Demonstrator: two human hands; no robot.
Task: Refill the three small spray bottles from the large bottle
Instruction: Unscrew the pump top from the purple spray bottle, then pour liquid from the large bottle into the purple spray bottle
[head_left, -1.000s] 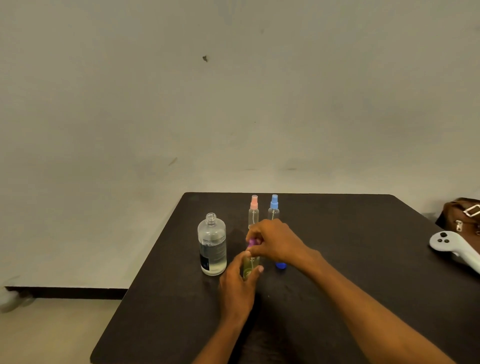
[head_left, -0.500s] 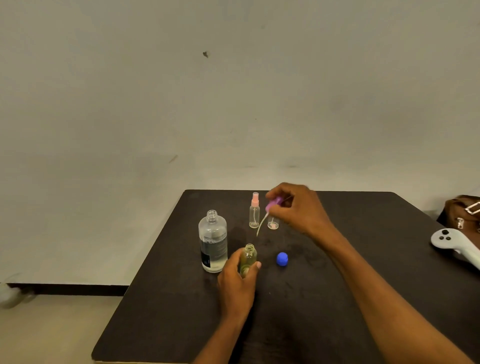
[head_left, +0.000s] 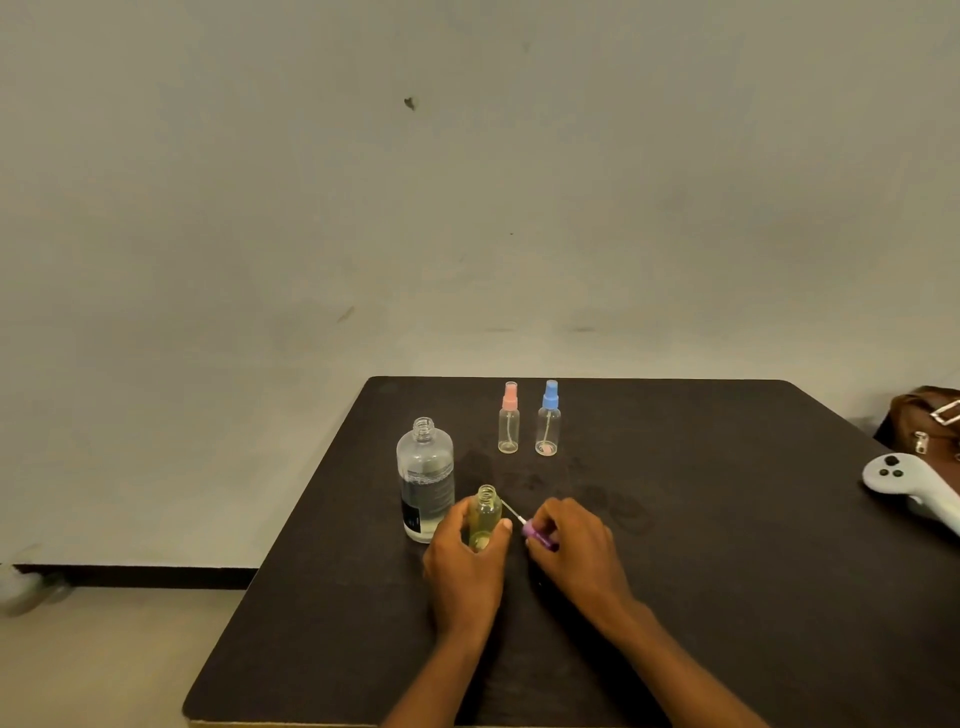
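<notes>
From my station I saw the left hand (head_left: 467, 566) wrapped round the small bottle (head_left: 485, 519). That bottle stood upright and uncapped on the near part of the worktop (head_left: 727, 545), just right of the large bottle (head_left: 426, 478). The right hand (head_left: 576, 556) pinched the purple spray cap (head_left: 537, 536) low over the worktop, just right of the small bottle. The cap's thin tube (head_left: 511, 512) pointed back toward the bottle's neck. The two hands were close together but not touching.

The large bottle was open too, with clear liquid up to about half its height. At the far side the pink-capped bottle (head_left: 508, 421) and the blue-capped bottle (head_left: 548, 421) stood side by side, capped and apparently almost empty.

I judged the small bottle light, thin-walled and easy to tip, so a firm hold low on its body suited it. The large bottle would be heavier, and its liquid would slosh. I would take it round the middle, at the label, and tilt it slowly toward that narrow neck. I could not tell whether it was glass or plastic. The tube looked flimsy, so the cap was best held by its head.
</notes>
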